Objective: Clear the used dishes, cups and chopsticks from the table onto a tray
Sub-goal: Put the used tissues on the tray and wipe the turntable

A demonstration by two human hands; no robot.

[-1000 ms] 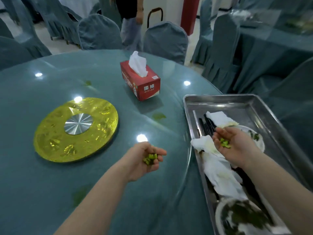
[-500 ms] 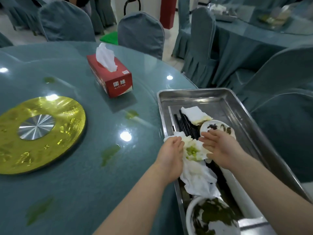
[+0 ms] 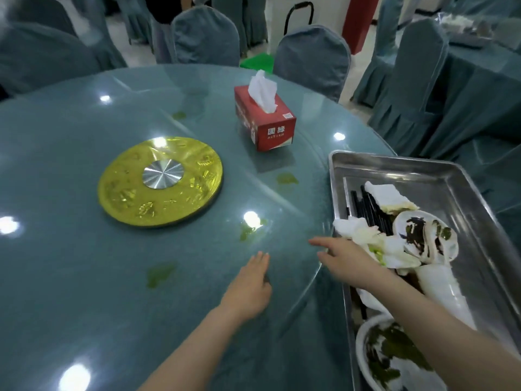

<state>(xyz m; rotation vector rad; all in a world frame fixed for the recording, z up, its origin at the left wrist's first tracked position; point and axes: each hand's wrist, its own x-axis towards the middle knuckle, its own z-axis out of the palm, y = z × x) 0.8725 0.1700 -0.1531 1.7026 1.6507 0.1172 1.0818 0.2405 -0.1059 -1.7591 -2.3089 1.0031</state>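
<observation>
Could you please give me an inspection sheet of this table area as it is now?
Surface: glass table with green food scraps and smears.
Job's things: metal tray at the table's right edge holds black chopsticks, used napkins, stacked small dishes and a dirty bowl.
Clutter: red tissue box; gold turntable base.
Hands: left hand open, flat over the glass; right hand open, reaching left from the tray's edge.
Cables: nothing seen.
Surroundings: covered chairs, another table, a person standing behind.
</observation>
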